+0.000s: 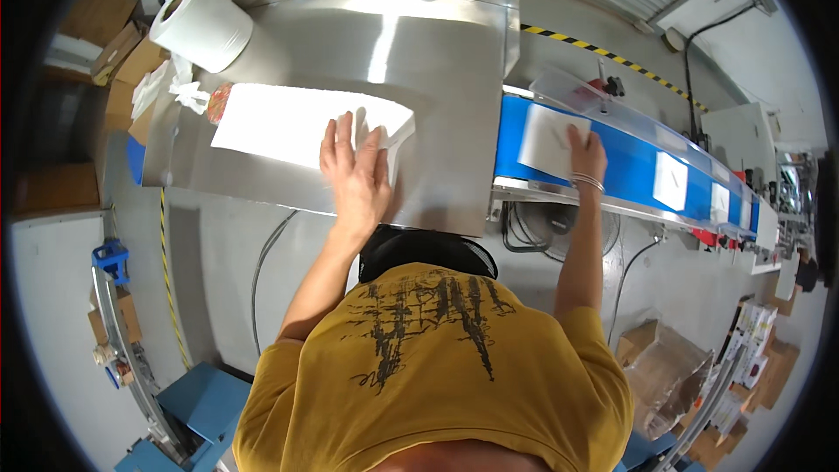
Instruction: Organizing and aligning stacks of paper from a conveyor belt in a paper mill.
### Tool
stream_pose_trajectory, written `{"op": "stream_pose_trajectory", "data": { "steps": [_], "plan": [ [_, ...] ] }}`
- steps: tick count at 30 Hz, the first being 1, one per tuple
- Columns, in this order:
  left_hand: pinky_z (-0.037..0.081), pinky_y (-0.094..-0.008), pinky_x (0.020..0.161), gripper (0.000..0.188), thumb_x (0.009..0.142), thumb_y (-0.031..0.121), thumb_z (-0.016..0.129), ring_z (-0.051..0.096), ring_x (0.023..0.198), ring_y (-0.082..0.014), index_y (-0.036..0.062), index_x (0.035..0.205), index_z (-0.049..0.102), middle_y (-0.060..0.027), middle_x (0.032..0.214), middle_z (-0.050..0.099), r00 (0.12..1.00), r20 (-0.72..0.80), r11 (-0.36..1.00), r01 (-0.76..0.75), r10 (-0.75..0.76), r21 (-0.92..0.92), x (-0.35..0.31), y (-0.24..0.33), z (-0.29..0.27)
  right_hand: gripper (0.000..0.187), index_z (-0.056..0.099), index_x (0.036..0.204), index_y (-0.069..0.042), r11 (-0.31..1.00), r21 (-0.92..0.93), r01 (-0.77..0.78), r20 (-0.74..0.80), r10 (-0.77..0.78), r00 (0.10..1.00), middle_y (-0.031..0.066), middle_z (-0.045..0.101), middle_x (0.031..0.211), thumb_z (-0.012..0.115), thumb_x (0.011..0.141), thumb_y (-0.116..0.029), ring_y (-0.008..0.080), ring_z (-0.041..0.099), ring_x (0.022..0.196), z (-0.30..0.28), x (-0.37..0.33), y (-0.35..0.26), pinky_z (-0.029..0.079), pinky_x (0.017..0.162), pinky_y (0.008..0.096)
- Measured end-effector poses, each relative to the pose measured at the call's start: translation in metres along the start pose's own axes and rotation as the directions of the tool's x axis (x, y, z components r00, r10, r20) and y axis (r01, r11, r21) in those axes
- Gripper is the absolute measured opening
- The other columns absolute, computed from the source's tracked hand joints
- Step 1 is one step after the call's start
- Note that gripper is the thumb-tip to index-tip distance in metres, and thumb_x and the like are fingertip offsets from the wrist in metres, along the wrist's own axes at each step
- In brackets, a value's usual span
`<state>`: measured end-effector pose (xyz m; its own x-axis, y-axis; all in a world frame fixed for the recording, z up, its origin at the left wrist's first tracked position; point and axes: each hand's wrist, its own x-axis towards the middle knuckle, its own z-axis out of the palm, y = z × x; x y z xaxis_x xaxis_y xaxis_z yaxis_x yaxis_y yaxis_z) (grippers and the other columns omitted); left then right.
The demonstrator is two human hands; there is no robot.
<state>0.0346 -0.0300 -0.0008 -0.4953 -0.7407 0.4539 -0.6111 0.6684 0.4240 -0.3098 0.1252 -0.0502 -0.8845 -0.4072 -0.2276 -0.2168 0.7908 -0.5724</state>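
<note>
On the metal table [446,122] lies a long white row of what look like thin flat pieces [271,122], with a red patterned end at its left. My left hand [357,179] rests on the right part of this row, fingers spread. Over the blue conveyor belt [625,153], my right hand [588,157] has its fingers closed at the right edge of a white square packet [546,142]. The packet is slightly blurred, and its underside is hidden. Farther right, another white square packet [671,181] lies on the belt, with more smaller-looking ones beyond it.
A large white roll [201,24] stands at the table's back left, beside crumpled white plastic [188,87]. A clear guard [651,122] runs along the belt's far side. Below the belt is a black fan [559,218]. Cardboard boxes [131,96] stand at the left.
</note>
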Motion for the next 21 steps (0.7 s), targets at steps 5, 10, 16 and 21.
{"op": "stream_pose_trajectory", "data": {
  "steps": [5,10,16,21],
  "plan": [
    [0.021,-0.0530,0.108,0.032,0.075,0.001,0.066,0.026,0.135,-0.0429,0.0092,0.106,0.069,-0.0187,0.144,0.035,0.999,0.007,0.997,-0.036,0.036,-0.073,0.003,0.003,-0.003,0.061,0.056,0.119,-0.004,0.750,-0.044,0.661,-0.148,-0.659,0.738,0.0158,0.061,0.114,0.080,0.070,-0.031,0.0333,0.057,0.105,0.020,-0.019,-0.024,0.045,0.089,0.0417],
    [0.018,-0.0518,0.109,0.028,0.077,0.004,0.067,0.020,0.138,-0.0413,0.0131,0.104,0.069,-0.0157,0.148,0.032,0.997,0.067,0.997,-0.036,0.041,-0.071,0.005,0.004,-0.012,0.060,0.051,0.129,-0.012,0.584,0.479,0.655,0.329,-0.812,0.482,0.0125,0.051,0.131,0.078,0.075,-0.021,0.0298,0.049,0.121,0.077,-0.080,-0.138,0.045,0.096,0.0366],
    [0.019,-0.0530,0.109,0.034,0.080,0.011,0.067,0.018,0.139,-0.0413,0.0124,0.114,0.064,-0.0207,0.149,0.025,1.000,0.030,1.000,0.005,-0.006,0.020,0.005,-0.013,-0.013,0.047,0.052,0.119,0.002,0.653,0.731,0.197,0.372,-0.624,0.687,0.0100,0.060,0.109,0.066,0.090,-0.033,0.0156,0.055,0.099,0.096,-0.065,-0.094,0.045,0.089,0.0286],
    [0.022,-0.0537,0.107,0.038,0.078,0.004,0.065,0.024,0.133,-0.0449,0.0056,0.116,0.062,-0.0228,0.144,0.030,0.999,0.009,0.998,0.050,-0.050,-0.028,0.007,-0.011,-0.011,0.050,0.058,0.113,0.002,0.886,0.396,0.243,0.071,-0.293,0.953,0.0156,0.064,0.102,0.062,0.088,-0.041,0.0238,0.059,0.095,0.041,0.005,0.017,0.045,0.085,0.0369]
  ]
}}
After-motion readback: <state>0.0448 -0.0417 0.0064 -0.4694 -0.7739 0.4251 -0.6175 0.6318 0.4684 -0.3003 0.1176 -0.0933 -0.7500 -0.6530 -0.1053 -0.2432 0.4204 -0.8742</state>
